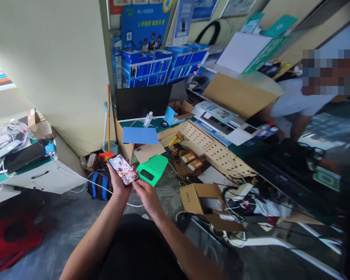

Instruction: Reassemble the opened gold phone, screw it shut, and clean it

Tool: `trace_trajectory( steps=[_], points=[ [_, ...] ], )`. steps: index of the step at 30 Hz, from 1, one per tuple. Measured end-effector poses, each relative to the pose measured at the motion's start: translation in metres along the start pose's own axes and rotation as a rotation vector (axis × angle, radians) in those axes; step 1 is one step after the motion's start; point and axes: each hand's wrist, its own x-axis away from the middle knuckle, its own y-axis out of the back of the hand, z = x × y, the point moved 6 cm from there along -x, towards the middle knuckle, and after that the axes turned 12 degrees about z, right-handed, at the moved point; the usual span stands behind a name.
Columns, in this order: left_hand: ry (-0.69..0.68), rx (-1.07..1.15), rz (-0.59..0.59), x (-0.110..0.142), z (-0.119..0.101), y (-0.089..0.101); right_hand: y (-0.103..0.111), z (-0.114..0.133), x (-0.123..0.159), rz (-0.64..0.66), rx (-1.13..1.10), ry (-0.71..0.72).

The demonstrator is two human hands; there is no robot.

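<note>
A smartphone (123, 170) with a lit screen showing a picture and a clock lies tilted in my left hand (120, 186). The thumb runs along its left edge and the other fingers are hidden beneath it. At the phone's lower right corner, my right hand (146, 194) has its fingertips drawn together, pinching at the edge. Just beyond that hand is a bright green sheet (161, 165) with a dark oblong cut-out. A white cable (103, 187) passes behind my left wrist.
A blue-and-black bag (93, 186) sits on the floor to the left, near a red bag (13, 239). To the right lie an open cardboard box (189, 198) and tangled cables. A monitor (144, 102) and bottle (148, 119) stand ahead. Another person (297, 101) is at the right.
</note>
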Motion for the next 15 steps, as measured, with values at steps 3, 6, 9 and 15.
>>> trace_trajectory(
  steps=[3, 6, 9, 15],
  points=[
    [-0.014, 0.037, -0.044, -0.006, -0.010, 0.012, -0.009, -0.006, 0.003, 0.001, -0.030, -0.029],
    [-0.117, 0.064, -0.121, -0.019, -0.056, 0.029, -0.016, -0.015, 0.019, -0.004, -0.066, -0.044],
    [-0.215, 0.074, -0.163, -0.026, -0.122, 0.049, -0.014, -0.023, 0.034, -0.048, -0.117, -0.043],
    [0.160, -0.043, -0.073, 0.006, -0.138, 0.057, -0.010, -0.002, 0.015, -0.196, -0.187, 0.021]
  ],
)
